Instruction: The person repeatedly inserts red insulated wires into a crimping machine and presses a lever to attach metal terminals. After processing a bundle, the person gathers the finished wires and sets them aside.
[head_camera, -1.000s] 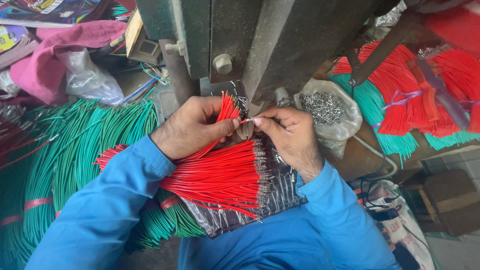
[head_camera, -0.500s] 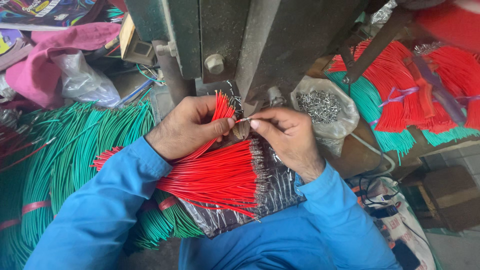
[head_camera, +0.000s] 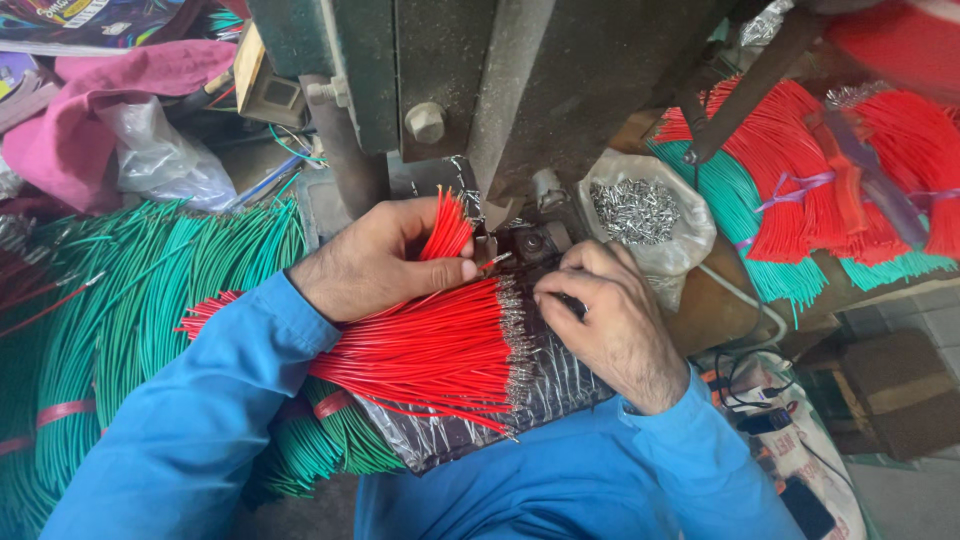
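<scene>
- My left hand (head_camera: 375, 262) is clenched on a small bunch of red wires (head_camera: 447, 228), their ends up by the green press (head_camera: 470, 80).
- My right hand (head_camera: 605, 320) pinches one wire's end at the finished red pile (head_camera: 430, 355) on my lap.
- Bag of metal terminals (head_camera: 640, 215) sits just right.

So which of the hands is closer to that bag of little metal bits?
Right. The right hand lies just below-left of the bag; the left hand is farther left, gripping red wires.

You see a clear plastic bag (head_camera: 648, 222) of small silver metal pieces right of the machine, a crumpled clear plastic bag (head_camera: 165, 160) at upper left beside pink cloth, a colourful printed package (head_camera: 95, 17) at the top-left corner.
</scene>
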